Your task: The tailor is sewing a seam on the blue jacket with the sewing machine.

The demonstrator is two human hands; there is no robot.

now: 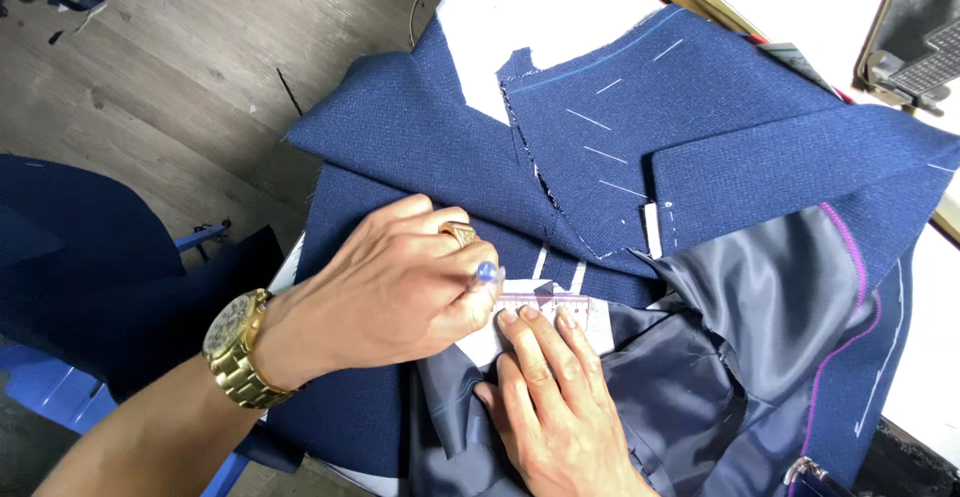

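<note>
While left hand (400, 282) grips one pen (487, 273), one ruler (550, 304)

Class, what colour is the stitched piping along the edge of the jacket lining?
Purple piping, against grey lining; head view shows it.

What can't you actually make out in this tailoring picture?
Head view only:
- Ruler: mostly hidden under both hands.
- Pen: only its blue tip shows past the left hand.
- Right hand: wrist cut off by the bottom edge.
- Sewing machine: cropped at the top right corner.
</note>
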